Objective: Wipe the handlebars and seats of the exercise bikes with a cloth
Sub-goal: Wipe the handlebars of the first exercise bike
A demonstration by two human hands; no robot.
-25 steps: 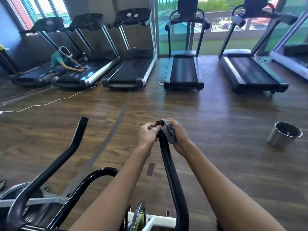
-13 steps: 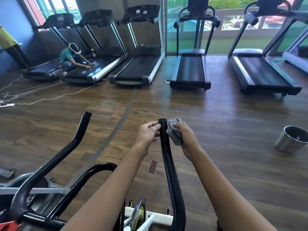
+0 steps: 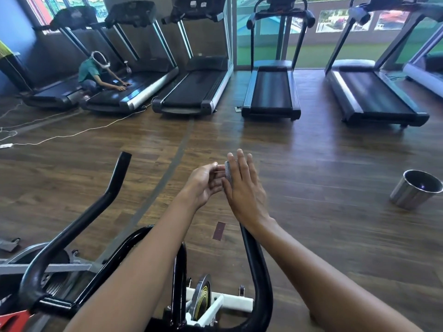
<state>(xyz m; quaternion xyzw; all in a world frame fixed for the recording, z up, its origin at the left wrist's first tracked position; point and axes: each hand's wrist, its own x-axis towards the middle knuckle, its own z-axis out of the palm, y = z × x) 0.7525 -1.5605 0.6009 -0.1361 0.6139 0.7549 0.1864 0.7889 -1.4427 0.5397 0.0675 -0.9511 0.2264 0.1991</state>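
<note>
The black right handlebar (image 3: pixel 255 262) of the exercise bike rises from the bottom centre, and its tip is hidden behind my right hand (image 3: pixel 244 190). That hand is held flat with straight fingers above the bar's end. A small grey cloth (image 3: pixel 227 173) lies against its palm. My left hand (image 3: pixel 203 183) faces it, and its fingertips pinch the cloth's edge. A second black handlebar (image 3: pixel 112 188) angles up at the left, clear of both hands. No seat is in view.
A metal bin (image 3: pixel 414 190) stands on the wooden floor at the right. Several treadmills (image 3: pixel 271 92) line the far windows. A person (image 3: pixel 93 70) crouches on one at the far left. White cables (image 3: pixel 72 134) trail across the floor there.
Both hands have let go of the handlebar tip and lifted above it. My right hand has opened flat with the cloth against its palm, and the left now meets it at the cloth.
</note>
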